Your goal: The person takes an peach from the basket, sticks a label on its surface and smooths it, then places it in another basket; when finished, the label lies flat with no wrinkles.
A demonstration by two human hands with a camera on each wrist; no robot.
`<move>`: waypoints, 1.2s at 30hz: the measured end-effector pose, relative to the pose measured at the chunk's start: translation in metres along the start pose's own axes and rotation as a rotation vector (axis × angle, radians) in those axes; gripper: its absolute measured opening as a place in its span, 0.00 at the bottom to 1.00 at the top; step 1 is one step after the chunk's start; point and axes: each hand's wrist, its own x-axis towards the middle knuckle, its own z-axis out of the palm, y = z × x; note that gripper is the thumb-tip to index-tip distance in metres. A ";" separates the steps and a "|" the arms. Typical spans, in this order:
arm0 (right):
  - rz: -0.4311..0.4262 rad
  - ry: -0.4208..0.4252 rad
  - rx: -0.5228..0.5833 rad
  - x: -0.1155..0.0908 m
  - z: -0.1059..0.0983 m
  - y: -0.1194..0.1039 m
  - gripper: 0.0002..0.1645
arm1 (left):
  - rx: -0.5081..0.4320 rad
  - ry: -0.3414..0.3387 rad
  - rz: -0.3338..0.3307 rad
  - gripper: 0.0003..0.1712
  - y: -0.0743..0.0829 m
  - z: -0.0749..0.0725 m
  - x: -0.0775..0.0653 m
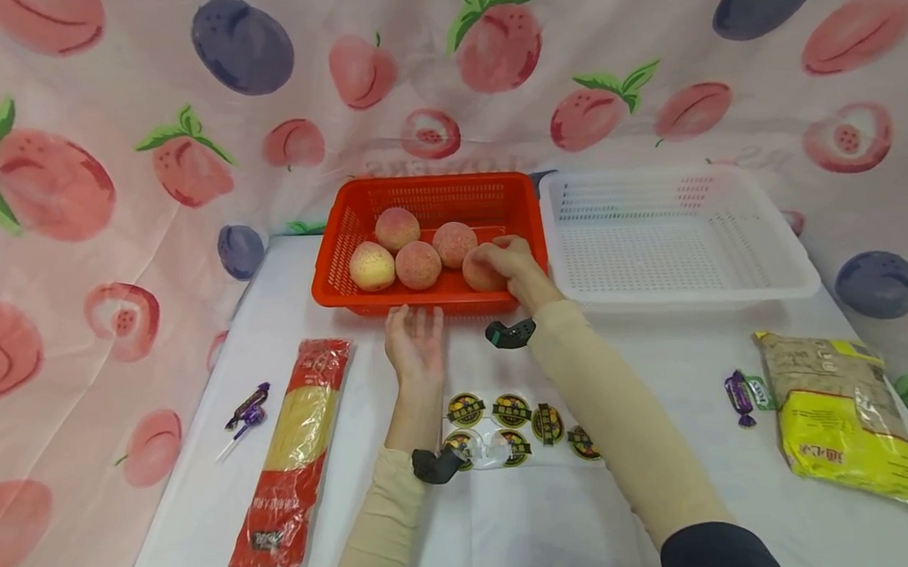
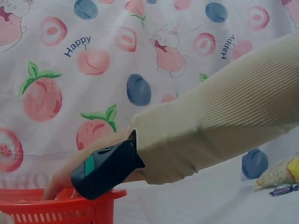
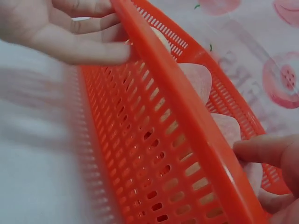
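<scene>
In the head view, several peaches (image 1: 418, 265) lie in a red plastic basket (image 1: 393, 301). My right hand (image 1: 520, 267) reaches inside at the basket's right end, thumb and fingers around a peach (image 1: 481, 272) there. That peach is partly covered by the fingers. My left hand (image 1: 416, 349) is at the front of the basket, palm up, its fairly straight fingers touching the front rim. The right wrist view shows these left fingers (image 3: 100, 51) against the rim, and the right thumb (image 3: 261, 149) on the peach.
A white basket (image 1: 679, 301) stands right of the red one. Round stickers (image 1: 512, 411) lie on a sheet near my left forearm. To the left are a noodle packet (image 1: 299, 428), a wrapped candy (image 1: 247, 406) and a lollipop (image 1: 252, 416); at right, another candy (image 1: 739, 396) and a yellow-brown bag (image 1: 832, 413).
</scene>
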 end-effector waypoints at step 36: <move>-0.571 -0.081 0.020 -0.109 -0.070 0.055 0.27 | 0.010 -0.016 0.018 0.10 0.002 -0.002 0.000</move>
